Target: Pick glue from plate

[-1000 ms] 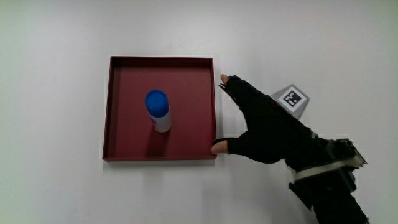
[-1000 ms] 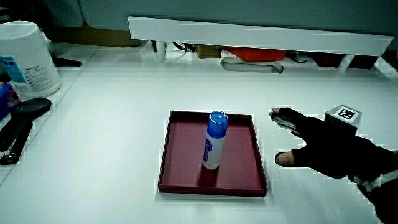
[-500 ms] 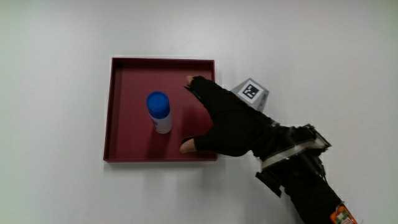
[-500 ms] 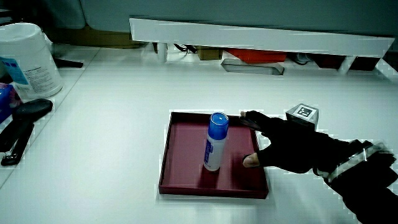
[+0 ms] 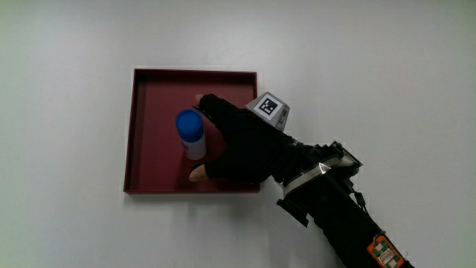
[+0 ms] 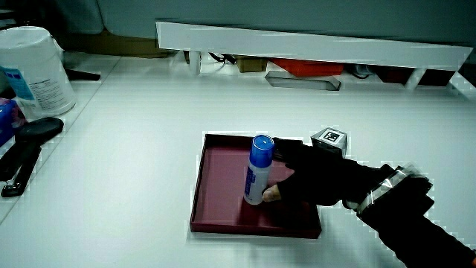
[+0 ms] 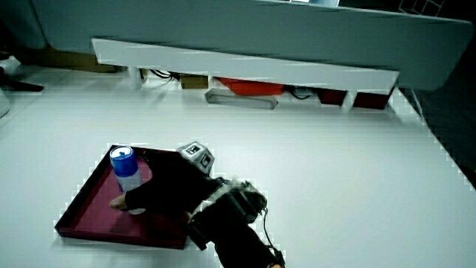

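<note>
Reaching over the plate (image 5: 141,126), the hand (image 5: 242,145) is spread around the upright glue (image 5: 190,134) and should probably close evenly, lifting straight.

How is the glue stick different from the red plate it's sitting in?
The glue stick stands upright and is a narrow round tube; the plate lies flat and is a wide, shallow square. The glue stick is white with a blue cap; the plate is dark red throughout. The hand reaches over both.
</note>
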Motion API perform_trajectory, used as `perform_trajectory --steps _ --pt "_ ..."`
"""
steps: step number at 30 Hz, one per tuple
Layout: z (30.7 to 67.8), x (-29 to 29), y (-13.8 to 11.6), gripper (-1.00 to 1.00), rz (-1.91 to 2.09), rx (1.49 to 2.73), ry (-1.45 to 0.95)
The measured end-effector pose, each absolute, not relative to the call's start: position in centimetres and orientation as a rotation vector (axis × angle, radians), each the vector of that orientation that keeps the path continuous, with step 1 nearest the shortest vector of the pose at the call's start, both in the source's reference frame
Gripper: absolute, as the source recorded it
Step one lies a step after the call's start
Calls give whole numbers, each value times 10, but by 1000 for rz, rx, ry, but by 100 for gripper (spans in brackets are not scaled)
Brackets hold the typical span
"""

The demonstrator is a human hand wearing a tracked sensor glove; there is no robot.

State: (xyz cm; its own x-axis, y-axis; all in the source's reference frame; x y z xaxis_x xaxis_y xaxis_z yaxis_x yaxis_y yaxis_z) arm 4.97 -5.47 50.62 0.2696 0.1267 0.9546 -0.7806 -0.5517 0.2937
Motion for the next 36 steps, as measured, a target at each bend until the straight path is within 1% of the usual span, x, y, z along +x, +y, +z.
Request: perform_trajectory --steps 2,4,5,17,21,23,24,26,28,31,32,33,34,36 --pt "504 51 -55 0 1439 1715 -580" --pt "503 53 -56 11 1489 1729 -575" --pt "503 54 -57 16 1494 1757 -575" --pt "503 57 -56 79 1646 1790 -575" --pt "502 57 -56 100 1649 1837 -606" --pt "499 58 -55 100 1668 1811 -591" --pt "501 59 -57 100 1670 1822 -603" --pt "493 62 -58 100 1723 1776 -589" --pt "487 68 -60 100 1735 1777 -580" --pt "474 79 -63 100 1787 1749 -567" --pt "469 83 -65 100 1786 1775 -569" --pt "467 88 -67 100 1802 1782 -574" --pt "463 92 -68 100 1825 1753 -551" --pt "456 103 -70 100 1823 1784 -532"
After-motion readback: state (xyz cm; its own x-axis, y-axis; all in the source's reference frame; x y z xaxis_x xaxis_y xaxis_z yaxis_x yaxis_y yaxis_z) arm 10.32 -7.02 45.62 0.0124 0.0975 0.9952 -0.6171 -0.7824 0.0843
